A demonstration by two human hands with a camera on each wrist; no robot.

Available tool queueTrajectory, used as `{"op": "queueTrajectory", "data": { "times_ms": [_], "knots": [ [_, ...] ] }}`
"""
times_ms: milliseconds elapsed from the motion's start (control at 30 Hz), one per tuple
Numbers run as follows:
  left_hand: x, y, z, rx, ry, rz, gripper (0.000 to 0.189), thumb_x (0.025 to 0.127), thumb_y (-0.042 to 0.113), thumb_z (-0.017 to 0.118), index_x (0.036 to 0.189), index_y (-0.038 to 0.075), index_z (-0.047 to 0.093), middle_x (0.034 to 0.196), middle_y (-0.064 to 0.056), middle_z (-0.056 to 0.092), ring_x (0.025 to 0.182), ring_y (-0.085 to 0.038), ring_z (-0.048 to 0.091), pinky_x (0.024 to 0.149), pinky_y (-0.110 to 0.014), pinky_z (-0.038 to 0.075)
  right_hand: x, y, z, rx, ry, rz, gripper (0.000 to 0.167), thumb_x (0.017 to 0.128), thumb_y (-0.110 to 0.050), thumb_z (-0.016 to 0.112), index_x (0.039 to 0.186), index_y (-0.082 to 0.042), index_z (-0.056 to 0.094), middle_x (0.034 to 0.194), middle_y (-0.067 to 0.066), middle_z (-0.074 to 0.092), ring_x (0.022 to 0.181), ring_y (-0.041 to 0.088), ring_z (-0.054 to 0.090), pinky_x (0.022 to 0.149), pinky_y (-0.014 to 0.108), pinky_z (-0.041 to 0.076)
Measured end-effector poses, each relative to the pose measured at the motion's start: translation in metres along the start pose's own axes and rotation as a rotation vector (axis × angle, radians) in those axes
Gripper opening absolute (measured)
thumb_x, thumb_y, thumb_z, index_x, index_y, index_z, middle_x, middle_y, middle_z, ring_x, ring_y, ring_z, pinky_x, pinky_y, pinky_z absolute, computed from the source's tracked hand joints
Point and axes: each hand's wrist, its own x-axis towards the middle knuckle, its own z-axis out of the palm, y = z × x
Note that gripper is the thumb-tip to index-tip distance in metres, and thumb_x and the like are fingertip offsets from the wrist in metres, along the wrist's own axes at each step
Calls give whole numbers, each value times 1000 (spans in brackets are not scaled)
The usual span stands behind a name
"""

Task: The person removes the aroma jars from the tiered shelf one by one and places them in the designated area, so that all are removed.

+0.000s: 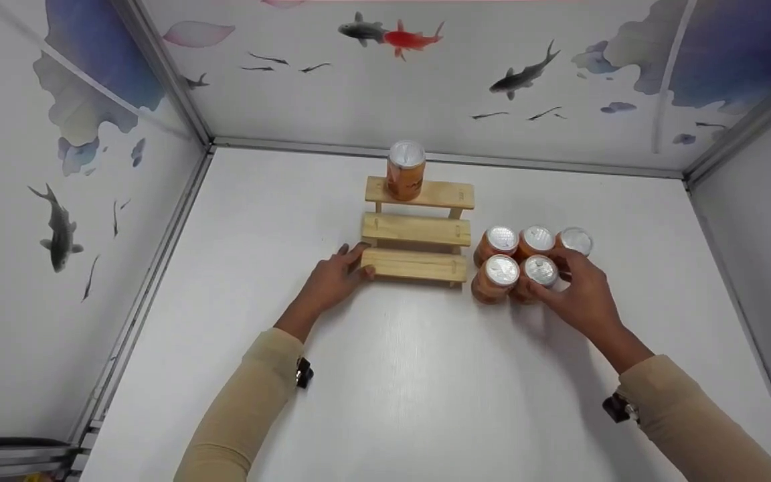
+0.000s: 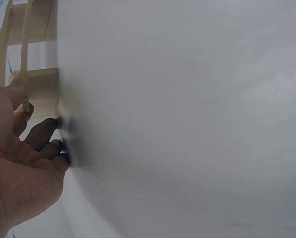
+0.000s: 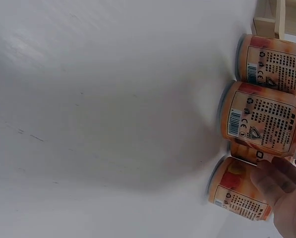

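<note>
A three-step wooden rack (image 1: 415,264) stands on the table, with one orange can (image 1: 405,175) upright on its top step. At the bottom step's left end, my left hand (image 1: 334,280) pinches the board, its thumb on top and a finger beneath; its other fingers reach down near the tabletop (image 2: 177,119). Right of the rack, several orange cans with silver lids stand grouped. My right hand (image 1: 583,289) holds the front right can (image 1: 538,274) around its side, thumb in front and fingers behind. The right wrist view shows fingers (image 3: 269,181) before the rear right can (image 3: 239,191).
Touching or close to the held can are the front left can (image 1: 494,280) and the back-row cans (image 1: 498,242). White printed panels (image 1: 425,100) wall in the table at the back and sides, with metal rails (image 1: 452,159) along the edges.
</note>
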Motion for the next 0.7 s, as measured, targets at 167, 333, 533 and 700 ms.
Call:
{"op": "queueTrajectory", "data": {
  "times_ms": [167, 333, 533, 700],
  "knots": [
    [-6, 10, -5, -14, -5, -2, 82, 103, 79, 56, 170, 32, 47, 174, -30, 37, 158, -60, 39, 127, -72, 35, 4, -4, -3, -31, 63, -62, 60, 90, -17, 95, 138, 4, 65, 129, 21, 74, 116, 40, 76, 94, 16, 56],
    [-14, 25, -12, -15, -17, -23, 75, 107, 69, 59, 170, 29, 47, 174, -32, 36, 158, -61, 37, 130, -72, 30, 12, -8, -6, -54, 124, -117, 60, 89, -16, 95, 135, 8, 66, 120, 23, 75, 108, 41, 78, 86, 3, 44],
    [-16, 31, -14, 14, -35, -50, 70, 111, 60, 58, 172, 28, 43, 177, -29, 32, 161, -58, 34, 133, -71, 26, 21, -19, -10, -106, 119, -133, 58, 90, -17, 94, 134, 8, 66, 119, 24, 73, 105, 41, 76, 88, 47, 59],
    [-13, 25, -12, -7, -33, -57, 73, 109, 66, 58, 171, 30, 44, 177, -28, 32, 161, -60, 34, 130, -73, 30, 29, -29, -10, -123, 99, -145, 58, 92, -20, 92, 135, 8, 65, 121, 26, 71, 107, 43, 74, 90, 58, 60]
  ]
}}
